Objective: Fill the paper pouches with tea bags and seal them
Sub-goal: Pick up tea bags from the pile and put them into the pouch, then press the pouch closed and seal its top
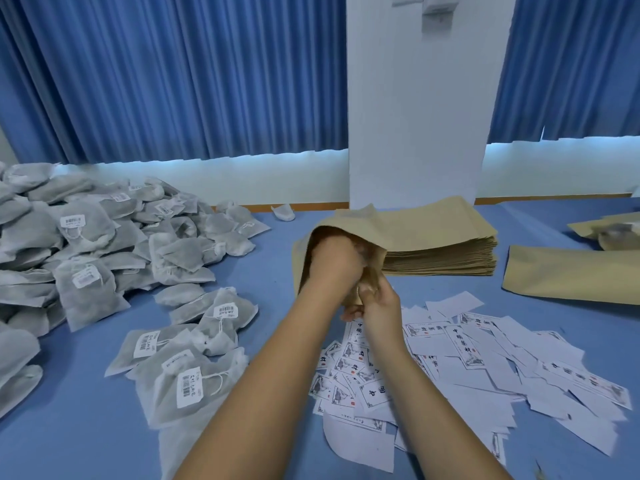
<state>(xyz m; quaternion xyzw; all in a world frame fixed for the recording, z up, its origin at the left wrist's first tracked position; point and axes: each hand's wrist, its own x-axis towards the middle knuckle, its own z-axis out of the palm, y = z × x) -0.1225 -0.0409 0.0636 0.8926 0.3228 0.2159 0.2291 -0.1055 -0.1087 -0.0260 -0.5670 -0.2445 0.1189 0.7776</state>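
STEP: filling | POUCH: we hold the kraft paper pouch (346,233) at frame centre | HANDS: left hand (332,268) buried in its mouth, grip not discernible; right hand (375,301) pinching the lip | RISK: pouch mouth may tear if we force the tea bags (90,244) in.

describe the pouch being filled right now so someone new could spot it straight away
Start at the neat stack of flat brown pouches before the white pillar. Just left stands the open pouch, left hand inside its mouth, right hand pinching its edge. It alone is puffed open and held.
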